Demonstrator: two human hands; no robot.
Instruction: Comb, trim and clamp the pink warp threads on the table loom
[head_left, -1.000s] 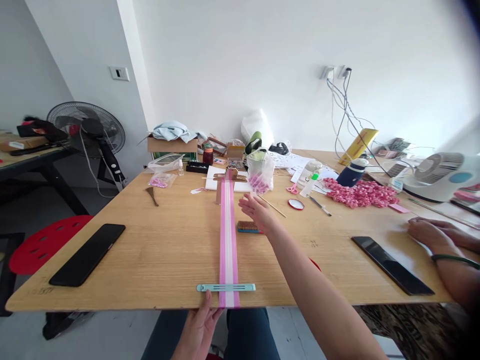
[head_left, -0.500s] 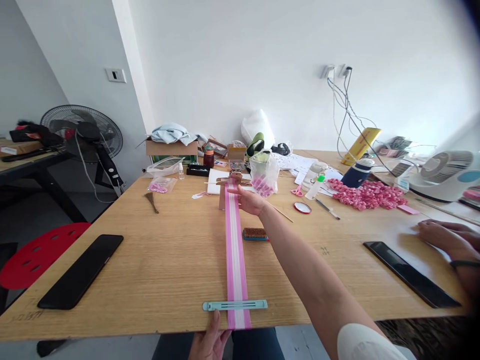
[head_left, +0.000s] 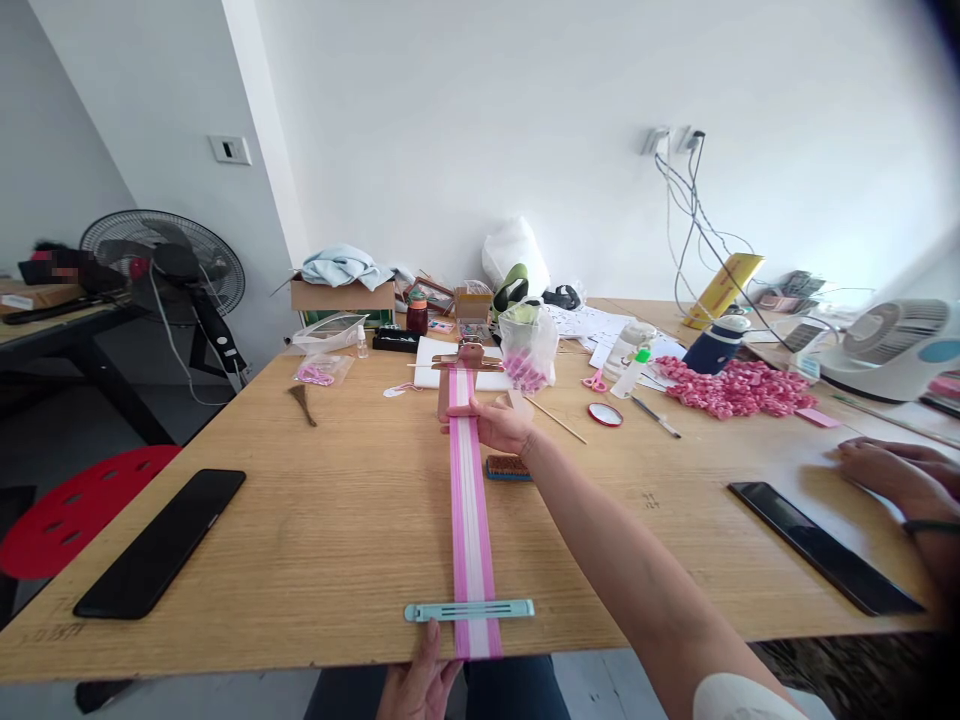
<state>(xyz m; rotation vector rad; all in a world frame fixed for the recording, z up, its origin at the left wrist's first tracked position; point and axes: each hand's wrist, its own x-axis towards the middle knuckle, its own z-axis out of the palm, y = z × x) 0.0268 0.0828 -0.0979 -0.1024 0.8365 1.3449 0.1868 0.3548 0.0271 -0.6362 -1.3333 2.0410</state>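
A long band of pink and white threads runs from a metal bulldog clip at the far end to the table's front edge. Near that edge a pale teal bag-sealing clip lies across it. My left hand is closed at the teal clip, its thumb against the lower side and its other fingers partly hidden beneath. Farther up, my right hand pinches the band, with fingers on both its upper and under sides. A brush with brown bristles lies just below my right wrist.
A black phone lies at left, another dark phone at right beside another person's hands. Tape roll, pen, pink scissors, a bottle and pink braided trim occupy the back right.
My right hand has slid a little toward me along the band, away from the bulldog clip. My left hand and the teal clip stay in place.
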